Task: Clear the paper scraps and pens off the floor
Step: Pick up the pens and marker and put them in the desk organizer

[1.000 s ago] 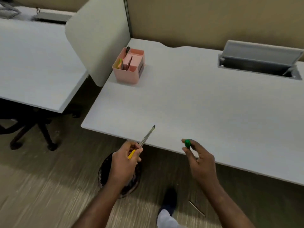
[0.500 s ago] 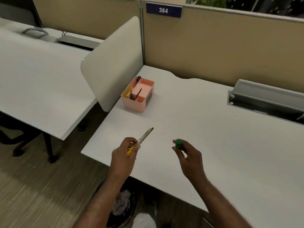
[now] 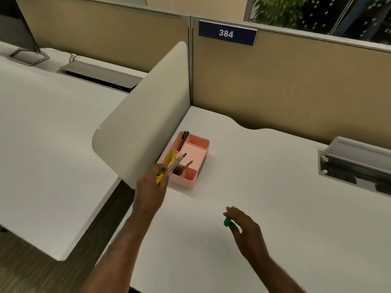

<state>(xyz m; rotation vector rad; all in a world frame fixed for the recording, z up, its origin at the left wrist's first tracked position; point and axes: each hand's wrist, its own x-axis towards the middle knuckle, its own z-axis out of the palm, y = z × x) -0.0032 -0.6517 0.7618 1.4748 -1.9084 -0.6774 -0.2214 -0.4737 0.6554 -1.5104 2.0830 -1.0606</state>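
Holding a light, rigid clear pen (image 3: 172, 166) by its yellow end, my left grip (image 3: 151, 187) hovers at the pink organizer (image 3: 190, 159), centre frame; my right grip (image 3: 245, 227) pinches a small, slippery-looking green cap (image 3: 227, 221) above the desk (image 3: 275, 208).

Green item (image 3: 227, 221) partly hidden in right hand (image 3: 245, 231) grip; identity unclear. Pen (image 3: 172, 167) lower end hidden by left hand (image 3: 151, 187).

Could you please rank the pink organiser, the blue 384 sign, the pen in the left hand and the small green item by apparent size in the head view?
1. Pink organiser
2. Blue 384 sign, though it sits farther away
3. Pen
4. Green item
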